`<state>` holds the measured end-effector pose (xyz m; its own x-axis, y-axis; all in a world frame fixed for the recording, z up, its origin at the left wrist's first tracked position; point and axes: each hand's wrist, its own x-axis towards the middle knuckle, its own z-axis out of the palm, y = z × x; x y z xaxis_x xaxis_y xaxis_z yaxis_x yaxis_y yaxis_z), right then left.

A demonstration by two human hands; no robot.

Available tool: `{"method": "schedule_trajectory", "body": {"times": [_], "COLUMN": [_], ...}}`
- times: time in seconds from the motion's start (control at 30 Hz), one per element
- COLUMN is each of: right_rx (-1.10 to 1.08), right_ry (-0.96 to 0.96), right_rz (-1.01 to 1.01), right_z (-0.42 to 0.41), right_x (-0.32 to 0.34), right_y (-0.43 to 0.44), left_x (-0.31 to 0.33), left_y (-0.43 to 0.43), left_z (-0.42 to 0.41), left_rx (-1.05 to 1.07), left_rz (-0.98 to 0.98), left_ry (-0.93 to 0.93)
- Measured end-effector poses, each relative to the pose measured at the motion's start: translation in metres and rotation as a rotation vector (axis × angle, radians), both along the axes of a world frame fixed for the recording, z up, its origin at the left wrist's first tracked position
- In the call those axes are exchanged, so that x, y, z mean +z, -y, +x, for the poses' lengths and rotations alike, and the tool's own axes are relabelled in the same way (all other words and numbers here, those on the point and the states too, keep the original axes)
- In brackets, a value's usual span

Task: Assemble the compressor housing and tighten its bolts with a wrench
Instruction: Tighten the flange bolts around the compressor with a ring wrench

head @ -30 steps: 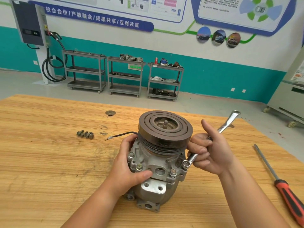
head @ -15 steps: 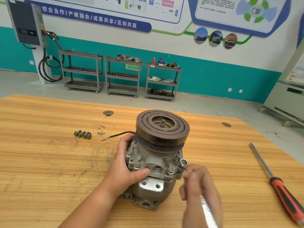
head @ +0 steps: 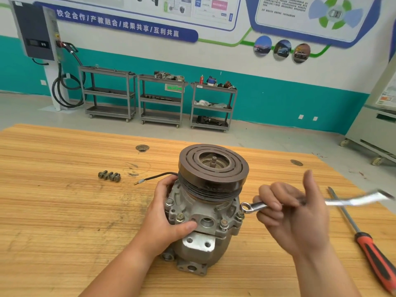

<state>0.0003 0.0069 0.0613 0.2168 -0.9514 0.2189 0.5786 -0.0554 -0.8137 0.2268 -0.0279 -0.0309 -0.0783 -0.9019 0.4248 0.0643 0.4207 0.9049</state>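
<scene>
Compressor [head: 205,211]: stands upright mid-counter [head: 53,211], pulley [head: 213,166] on top, housing halves joined.
Left hand [head: 167,224]: grips the housing's left side, fingers [head: 165,185] curled round it, thumb pressed on the front face.
Right hand [head: 295,219]: fingers [head: 270,196] curled round the wrench [head: 255,205], thumb raised; the far end of the tool is blurred.
Wrench ring: just above and beside the rightmost bolt, apparently not seated on it.
Done: housing looks closed, with bolts in their holes.
Left: probably tightening, at least of the rightmost bolt. How tight the others are cannot be told, nor whether the loose bolts belong here.
Seated bolts [head: 224,223]: four heads visible on the flange; the far side is hidden.
Loose bolts [head: 109,176]: three or four, touching in a row, well left of the compressor; exact count unclear.
Wrenches: one.
Screwdriver [head: 374,251]: one, lying untouched on the right.
Wire [head: 157,176]: one, trailing left from under the pulley.
</scene>
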Motion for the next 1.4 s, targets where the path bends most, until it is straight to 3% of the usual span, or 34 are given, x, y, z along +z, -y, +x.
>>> {"method": "schedule_trajectory", "body": {"times": [0.17, 0.3, 0.43, 0.57, 0.7, 0.77, 0.83, 0.9, 1.0, 1.07, 1.17, 1.4], "right_rx": [0.327, 0.605, 0.599, 0.162, -0.292, -0.508, -0.712, -0.818, -0.838, -0.772, -0.457, 0.157], "right_ry": [-0.069, -0.016, -0.020, -0.030, 0.019, -0.069, -0.308, -0.512, -0.380, -0.198, -0.003, -0.054], "right_rz": [0.122, 0.112, 0.114, 0.194, 0.005, -0.039, -0.075, -0.246, -0.278, -0.174, -0.046, 0.147], "right_z": [-0.005, -0.002, -0.002, 0.003, 0.022, 0.038, 0.057, 0.080, 0.087, 0.071, 0.041, -0.003], "right_x": [-0.002, -0.010, -0.008, -0.007, -0.020, -0.027, -0.038, -0.044, -0.043, -0.032, -0.009, 0.005], "right_y": [0.048, 0.065, 0.060, 0.028, -0.018, -0.036, -0.049, -0.059, -0.062, -0.057, -0.048, 0.018], "left_x": [0.002, 0.004, 0.005, 0.004, 0.006, 0.006, 0.005, 0.005, 0.004, 0.004, 0.005, 0.006], "left_y": [-0.002, -0.003, -0.004, -0.004, -0.004, -0.004, -0.003, -0.004, -0.004, -0.004, -0.004, -0.005], "left_z": [0.001, 0.000, 0.000, 0.000, -0.001, -0.001, -0.001, -0.001, -0.001, -0.001, -0.001, 0.000], "left_rx": [-0.009, -0.017, -0.019, -0.011, 0.012, 0.017, 0.013, 0.013, 0.016, 0.022, 0.023, 0.026], "left_rz": [-0.007, -0.007, -0.010, -0.003, -0.003, -0.004, -0.003, -0.007, -0.004, -0.001, 0.010, 0.027], "left_ry": [0.008, 0.017, 0.023, 0.029, 0.041, 0.038, 0.025, 0.012, 0.018, 0.044, 0.050, 0.033]}}
